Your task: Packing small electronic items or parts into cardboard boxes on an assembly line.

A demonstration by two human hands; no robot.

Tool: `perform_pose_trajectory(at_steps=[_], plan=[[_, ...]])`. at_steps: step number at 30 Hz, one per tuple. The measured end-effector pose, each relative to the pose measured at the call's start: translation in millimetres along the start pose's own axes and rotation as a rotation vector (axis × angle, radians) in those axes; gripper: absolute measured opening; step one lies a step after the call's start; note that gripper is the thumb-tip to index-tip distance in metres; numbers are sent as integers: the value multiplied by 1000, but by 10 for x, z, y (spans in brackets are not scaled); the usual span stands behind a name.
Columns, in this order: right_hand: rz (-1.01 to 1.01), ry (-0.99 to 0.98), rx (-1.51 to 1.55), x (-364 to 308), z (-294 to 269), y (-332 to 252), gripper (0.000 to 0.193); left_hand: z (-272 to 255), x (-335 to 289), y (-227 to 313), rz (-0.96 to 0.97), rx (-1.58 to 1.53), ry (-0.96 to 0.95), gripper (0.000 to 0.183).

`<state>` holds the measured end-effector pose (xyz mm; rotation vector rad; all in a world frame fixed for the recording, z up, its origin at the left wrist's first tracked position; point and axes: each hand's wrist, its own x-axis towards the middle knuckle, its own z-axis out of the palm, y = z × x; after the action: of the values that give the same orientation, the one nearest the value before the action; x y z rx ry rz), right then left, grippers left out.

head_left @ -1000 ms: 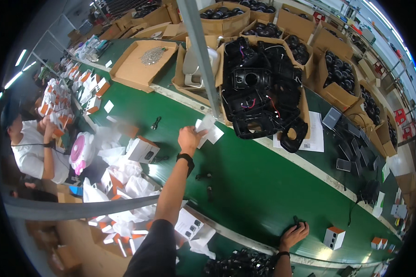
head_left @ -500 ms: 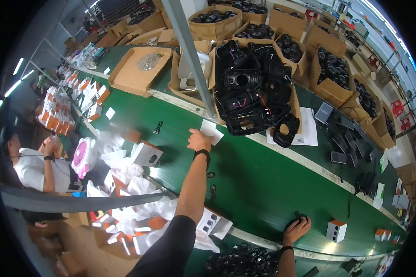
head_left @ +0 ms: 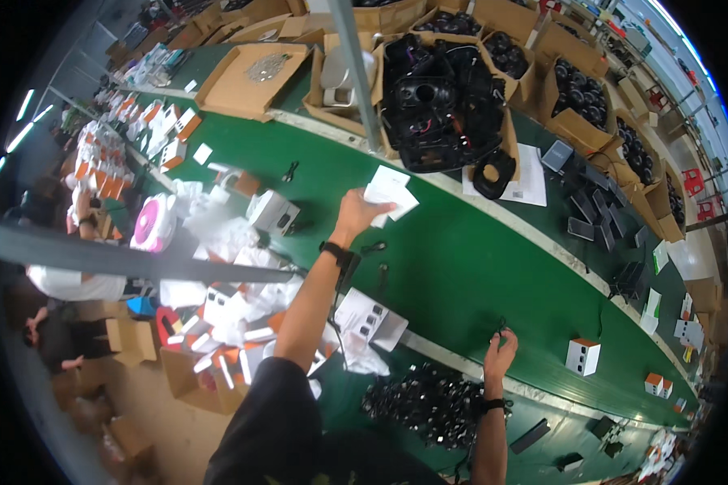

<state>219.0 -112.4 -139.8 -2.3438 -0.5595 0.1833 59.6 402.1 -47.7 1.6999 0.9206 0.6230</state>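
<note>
My left hand (head_left: 361, 213) reaches over the green conveyor belt, its thumb and fingers closed on white leaflets (head_left: 390, 194) that fan out slightly. Farther right and closer to me, my right hand (head_left: 500, 352) is raised a little over the belt. A small black cable (head_left: 503, 326) shows at its fingertips. Two more short black cables, one bundled cable (head_left: 374, 247) and another lying lengthwise (head_left: 383, 276), rest on the belt near my left wrist. A white box with dark product pictures (head_left: 368, 319) sits at the belt's near edge, below my left forearm.
A heap of black cables (head_left: 429, 408) lies by the near edge. Black plastic housings (head_left: 445, 105) fill a carton across the belt, beside a grey post (head_left: 356, 73). White-and-orange boxes (head_left: 582, 356) stand on the belt to the right. Plastic-wrapped boxes pile up at left, near other people.
My left hand has lifted the leaflets off the belt. My right hand has risen from the belt with a black cable at its fingers. The whole view has shifted.
</note>
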Motion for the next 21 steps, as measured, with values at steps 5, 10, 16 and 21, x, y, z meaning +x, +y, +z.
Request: perform_pose_trajectory(at_steps=[5,10,16,21], plan=[[-389,-420,257,-359,266,-1355,20,-748,-1848,1187,-150,97,-82,38],[-513,-626,363,-643,1098,-1983,22,-1546,-4077,1589,-409,-189,196,45],[-451,-993,284,-1106,1390,-2209,21,-2271,-6411,916,-583,-516,942,32],[-529,-824,198,-1333,1172,-2160,22,-2319,-7545,-465,-779,-466,1241,31]])
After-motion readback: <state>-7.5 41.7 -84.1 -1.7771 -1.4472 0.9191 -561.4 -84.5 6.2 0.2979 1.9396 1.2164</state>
